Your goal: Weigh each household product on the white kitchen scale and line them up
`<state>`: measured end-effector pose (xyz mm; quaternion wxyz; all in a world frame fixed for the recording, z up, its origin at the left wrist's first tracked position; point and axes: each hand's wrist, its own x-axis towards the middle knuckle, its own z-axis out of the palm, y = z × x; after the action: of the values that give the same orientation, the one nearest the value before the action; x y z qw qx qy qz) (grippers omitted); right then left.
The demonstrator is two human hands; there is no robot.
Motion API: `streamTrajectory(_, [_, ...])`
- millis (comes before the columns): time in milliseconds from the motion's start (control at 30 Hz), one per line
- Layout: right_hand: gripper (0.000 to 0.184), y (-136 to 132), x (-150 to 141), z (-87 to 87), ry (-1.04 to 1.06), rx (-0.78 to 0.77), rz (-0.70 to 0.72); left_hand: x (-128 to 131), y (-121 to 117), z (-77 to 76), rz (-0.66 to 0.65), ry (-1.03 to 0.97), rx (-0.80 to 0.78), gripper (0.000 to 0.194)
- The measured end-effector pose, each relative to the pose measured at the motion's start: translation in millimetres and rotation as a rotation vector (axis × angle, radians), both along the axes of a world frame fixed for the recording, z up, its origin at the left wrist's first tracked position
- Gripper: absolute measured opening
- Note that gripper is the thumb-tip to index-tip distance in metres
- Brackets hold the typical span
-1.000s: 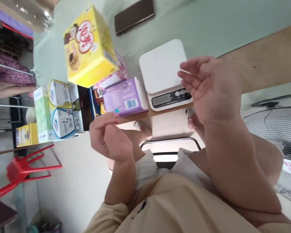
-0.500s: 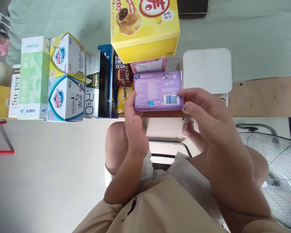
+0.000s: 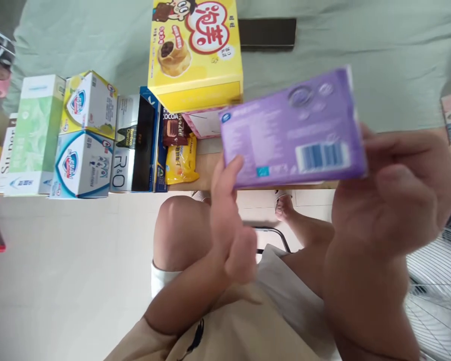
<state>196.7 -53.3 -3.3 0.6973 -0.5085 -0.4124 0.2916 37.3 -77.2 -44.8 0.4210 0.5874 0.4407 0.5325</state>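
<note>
A purple box (image 3: 291, 133) with a white barcode is raised close to the camera, its printed back facing me. My right hand (image 3: 394, 200) is closed on its right end, fingers wrapped behind it. My left hand (image 3: 229, 220) touches the box's lower left corner with thumb and fingertips. The box hides the white scale behind it.
A big yellow snack box (image 3: 195, 55) stands on the green-covered table (image 3: 361, 50). Left of it stand soap cartons (image 3: 84, 135), a green box (image 3: 35, 130), a black box (image 3: 137, 145) and small snack packets (image 3: 180, 160). A dark phone (image 3: 266, 32) lies behind. A fan (image 3: 436, 286) stands at the lower right.
Both hands took the purple box off the table edge and lifted it toward the camera, tilted; it now covers the scale. The view steadied from its earlier slant.
</note>
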Motion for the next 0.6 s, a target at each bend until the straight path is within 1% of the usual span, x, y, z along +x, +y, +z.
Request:
streamTrajectory(67, [0.032, 13, 12, 1.9, -0.079, 0.008, -0.084, 18, 19, 2.9, -0.063, 0.046, 0.071, 0.058])
streamTrajectory(133, [0.029, 26, 26, 0.2, -0.133, 0.015, -0.101, 34, 41, 7.7, -0.091, 0.097, 0.185, 0.05])
streamTrajectory(167, [0.025, 32, 33, -2.1, -0.103, 0.027, -0.102, 40, 52, 9.9, -0.106, 0.133, 0.247, 0.05])
streamTrajectory(233, [0.018, 41, 43, -8.4, -0.004, -0.005, -0.108, 46, 72, 10.8, -0.101, 0.202, 0.343, 0.05])
streamTrajectory(267, [0.016, 44, 45, -12.1, 0.039, -0.025, -0.11, 47, 81, 8.4, -0.117, 0.214, 0.353, 0.051])
streamTrajectory(300, [0.015, 46, 48, -16.0, 0.066, -0.054, -0.102, 46, 89, 3.8, -0.136, 0.204, 0.348, 0.053])
streamTrajectory(367, [0.016, 47, 52, -23.5, 0.093, -0.125, -0.068, 41, 99, -11.0, -0.179, 0.174, 0.283, 0.055])
streamTrajectory(433, [0.018, 47, 59, -30.0, 0.104, -0.233, -0.071, 34, 104, -29.5, -0.146, 0.164, 0.285, 0.057])
streamTrajectory(500, [0.02, 45, 71, -35.0, 0.102, -0.33, -0.137, 28, 102, -46.3, -0.082, 0.171, 0.345, 0.059])
streamTrajectory(533, [0.021, 44, 78, -37.2, 0.096, -0.353, -0.177, 26, 100, -53.0, -0.057, 0.177, 0.376, 0.059])
streamTrajectory(600, [0.025, 42, 89, -42.3, 0.084, -0.344, -0.229, 24, 96, -62.3, -0.035, 0.193, 0.375, 0.063])
